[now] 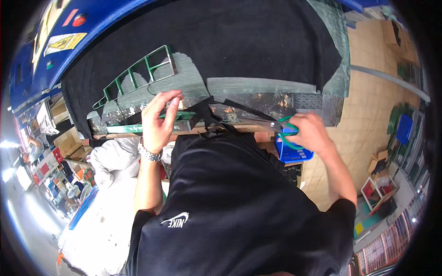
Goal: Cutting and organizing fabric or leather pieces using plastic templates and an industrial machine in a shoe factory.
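My right hand point(307, 132) grips a pair of scissors point(272, 124) by the green handles, blades pointing left along the bench's front edge. A dark strip lies against the blades; I cannot tell whether they touch it. My left hand point(159, 120), wearing a metal watch, is raised with bent fingers and the thumb apart; nothing shows between them. Below it, a green metal piece point(124, 129) lies at the bench edge, partly hidden by the hand. A green ladder-shaped metal frame point(148, 69) rests farther back on a large black sheet point(258, 41).
The worn grey bench surface point(262, 86) shows along the sheet's front edge. A blue machine body point(27, 76) with a red button stands at the left. Beneath the bench's right front sits a blue plastic crate point(297, 155). A white-covered surface point(103, 221) is at lower left.
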`<act>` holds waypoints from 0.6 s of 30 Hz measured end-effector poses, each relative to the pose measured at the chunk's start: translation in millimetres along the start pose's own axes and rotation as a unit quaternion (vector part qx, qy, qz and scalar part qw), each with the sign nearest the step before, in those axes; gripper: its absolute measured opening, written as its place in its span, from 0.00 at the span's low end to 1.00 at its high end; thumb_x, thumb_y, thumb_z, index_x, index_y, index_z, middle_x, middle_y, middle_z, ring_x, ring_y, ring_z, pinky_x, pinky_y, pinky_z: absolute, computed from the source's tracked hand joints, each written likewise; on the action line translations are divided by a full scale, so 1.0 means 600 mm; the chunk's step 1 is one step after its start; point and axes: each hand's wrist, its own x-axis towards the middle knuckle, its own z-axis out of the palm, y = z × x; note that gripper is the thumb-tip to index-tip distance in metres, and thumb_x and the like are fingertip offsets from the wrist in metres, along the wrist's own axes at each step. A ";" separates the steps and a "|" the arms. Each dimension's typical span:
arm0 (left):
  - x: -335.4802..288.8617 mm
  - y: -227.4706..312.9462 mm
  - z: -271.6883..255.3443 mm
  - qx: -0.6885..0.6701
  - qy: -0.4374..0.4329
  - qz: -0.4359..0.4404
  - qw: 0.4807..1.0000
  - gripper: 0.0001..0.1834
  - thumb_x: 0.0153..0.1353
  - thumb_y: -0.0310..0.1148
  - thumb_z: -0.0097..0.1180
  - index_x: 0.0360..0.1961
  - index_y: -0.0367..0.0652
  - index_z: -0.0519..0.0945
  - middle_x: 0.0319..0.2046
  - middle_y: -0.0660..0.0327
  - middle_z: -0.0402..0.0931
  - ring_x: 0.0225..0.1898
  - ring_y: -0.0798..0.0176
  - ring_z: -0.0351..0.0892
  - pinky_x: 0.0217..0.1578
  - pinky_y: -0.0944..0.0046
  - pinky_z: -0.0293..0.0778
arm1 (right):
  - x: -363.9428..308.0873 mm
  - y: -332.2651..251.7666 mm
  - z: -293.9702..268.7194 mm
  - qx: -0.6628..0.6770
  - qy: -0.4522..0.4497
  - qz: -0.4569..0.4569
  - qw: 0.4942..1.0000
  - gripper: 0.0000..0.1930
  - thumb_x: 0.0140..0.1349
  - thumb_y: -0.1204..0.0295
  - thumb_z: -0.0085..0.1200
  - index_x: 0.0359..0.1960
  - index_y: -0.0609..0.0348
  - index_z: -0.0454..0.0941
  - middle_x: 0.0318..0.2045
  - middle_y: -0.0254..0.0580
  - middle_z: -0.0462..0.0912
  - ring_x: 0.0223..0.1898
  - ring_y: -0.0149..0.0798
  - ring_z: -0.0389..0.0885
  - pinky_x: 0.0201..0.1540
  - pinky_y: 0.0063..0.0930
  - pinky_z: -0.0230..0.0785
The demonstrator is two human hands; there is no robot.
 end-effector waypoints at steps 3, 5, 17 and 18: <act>-0.017 0.012 -0.032 0.056 0.028 0.027 0.998 0.08 0.65 0.23 0.58 0.44 0.37 0.83 0.37 0.54 0.84 0.40 0.55 0.85 0.42 0.62 0.78 | 0.016 -0.052 0.002 0.071 0.071 -0.012 0.995 0.20 0.45 0.54 0.71 0.30 0.57 0.84 0.29 0.48 0.83 0.38 0.55 0.82 0.46 0.46 0.72; -0.025 -0.022 -0.037 0.026 0.041 0.005 0.999 0.07 0.64 0.23 0.59 0.43 0.37 0.84 0.36 0.54 0.84 0.39 0.57 0.85 0.41 0.63 0.78 | 0.048 -0.068 -0.010 0.140 0.139 -0.062 0.978 0.22 0.41 0.58 0.75 0.35 0.58 0.85 0.27 0.45 0.82 0.34 0.52 0.81 0.42 0.43 0.70; -0.078 -0.056 -0.084 -0.068 0.127 0.049 0.988 0.09 0.64 0.23 0.59 0.45 0.35 0.83 0.36 0.53 0.83 0.37 0.53 0.84 0.39 0.61 0.78 | 0.342 -0.454 -0.436 -0.060 0.319 -0.264 0.908 0.17 0.62 0.62 0.62 0.43 0.67 0.81 0.24 0.48 0.79 0.24 0.39 0.77 0.30 0.36 0.67; -0.088 -0.061 -0.088 -0.068 0.139 0.046 0.987 0.09 0.64 0.22 0.59 0.45 0.35 0.83 0.36 0.53 0.83 0.37 0.53 0.84 0.39 0.61 0.78 | 0.389 -0.484 -0.465 -0.083 0.300 -0.288 0.905 0.17 0.63 0.62 0.61 0.42 0.66 0.82 0.22 0.44 0.75 0.24 0.34 0.72 0.29 0.33 0.66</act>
